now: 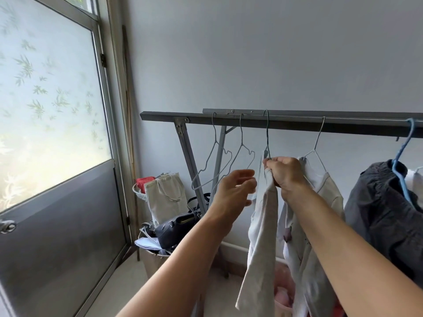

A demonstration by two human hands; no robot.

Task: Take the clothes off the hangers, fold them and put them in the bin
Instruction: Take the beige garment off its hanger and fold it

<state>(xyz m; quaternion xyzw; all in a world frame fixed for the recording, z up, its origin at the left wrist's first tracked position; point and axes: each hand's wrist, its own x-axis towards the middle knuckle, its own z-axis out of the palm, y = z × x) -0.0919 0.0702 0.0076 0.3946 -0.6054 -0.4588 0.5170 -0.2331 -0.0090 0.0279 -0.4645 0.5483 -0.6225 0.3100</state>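
Most of the pink bin (282, 282) hides behind the pale garment (263, 225).

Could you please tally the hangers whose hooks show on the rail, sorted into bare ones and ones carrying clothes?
Bare wire hangers: 2
Hangers carrying clothes: 3
Total: 5

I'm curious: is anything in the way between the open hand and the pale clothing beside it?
No, nothing visible. The left hand is right beside the pale garment, gripped at its top by the right hand. The empty wire hangers hang farther back.
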